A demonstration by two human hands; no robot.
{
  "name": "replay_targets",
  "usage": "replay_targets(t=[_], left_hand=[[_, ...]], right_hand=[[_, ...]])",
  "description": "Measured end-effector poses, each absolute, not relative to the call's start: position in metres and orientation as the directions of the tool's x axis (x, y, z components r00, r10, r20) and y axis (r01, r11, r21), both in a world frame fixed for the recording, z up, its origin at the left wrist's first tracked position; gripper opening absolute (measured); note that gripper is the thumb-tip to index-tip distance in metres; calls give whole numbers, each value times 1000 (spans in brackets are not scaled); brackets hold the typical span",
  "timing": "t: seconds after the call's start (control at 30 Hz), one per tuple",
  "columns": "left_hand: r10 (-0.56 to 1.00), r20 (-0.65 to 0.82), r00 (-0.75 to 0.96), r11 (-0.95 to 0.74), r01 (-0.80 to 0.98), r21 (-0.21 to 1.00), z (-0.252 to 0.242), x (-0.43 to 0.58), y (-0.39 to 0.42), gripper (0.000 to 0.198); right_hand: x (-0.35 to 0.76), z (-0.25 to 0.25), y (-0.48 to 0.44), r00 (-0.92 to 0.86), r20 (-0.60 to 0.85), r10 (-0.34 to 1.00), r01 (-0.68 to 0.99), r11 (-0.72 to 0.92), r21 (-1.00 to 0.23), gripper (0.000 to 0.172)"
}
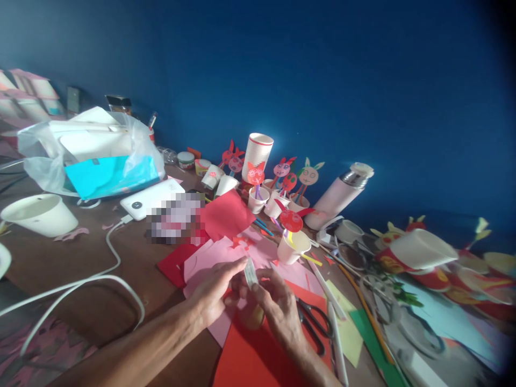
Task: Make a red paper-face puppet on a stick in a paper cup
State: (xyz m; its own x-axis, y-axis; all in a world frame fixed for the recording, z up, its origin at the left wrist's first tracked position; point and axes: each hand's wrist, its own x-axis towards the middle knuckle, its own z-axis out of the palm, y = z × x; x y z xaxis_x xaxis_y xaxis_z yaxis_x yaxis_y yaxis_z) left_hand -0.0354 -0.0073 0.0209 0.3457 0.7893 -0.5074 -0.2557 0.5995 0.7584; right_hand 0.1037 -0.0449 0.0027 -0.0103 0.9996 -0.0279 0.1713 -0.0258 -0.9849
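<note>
Over the papers, my left hand point(215, 290) and my right hand point(280, 303) meet, both closed on a small pale rectangular piece point(250, 273). Its exact kind is too small to make out. My thumbs press on either side of it, while the other fingers are partly hidden. Just below the hands is a rounded yellowish thing point(255, 316), partly covered by my right hand. Red paper point(258, 357) and pink paper point(201, 269) lie underneath. Black-handled scissors point(314, 322) rest beside my right wrist. Ahead stands a paper cup point(293, 248) with a red paper animal face on straws.
More cups with paper faces point(282, 167) stand by the blue wall, near a stack of cups point(258, 153) and a leaning thermos point(338, 196). At left are a plastic bag point(36, 150), a power bank point(153, 199) and its cable point(115, 250). A pencil point(365, 309) lies right.
</note>
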Motion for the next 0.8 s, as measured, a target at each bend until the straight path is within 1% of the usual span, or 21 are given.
replay_targets(t=[0.17,0.27,0.37,0.5,0.7,0.8], left_hand=[[807,-470,357,565,-236,791,24,-34,-10,40],[816,-460,351,550,-222,805,23,-33,-10,37],[821,-460,338,545,-222,809,23,-31,-11,36],[818,-493,296,565,-255,785,24,-29,-13,32],[789,-550,274,612,-283,738,25,-29,-12,36],[780,-550,299,625,-331,707,23,-31,-10,33]], right_hand=[[104,5,-44,-3,-45,999,204,-43,-978,25],[104,9,-44,1,-44,999,224,-43,-974,22],[103,11,-43,5,-18,1000,224,-19,-974,18],[104,9,-43,14,23,1000,232,19,-972,16],[105,8,-42,-21,32,999,125,34,-992,17],[106,7,-41,-52,52,997,82,56,-995,18]])
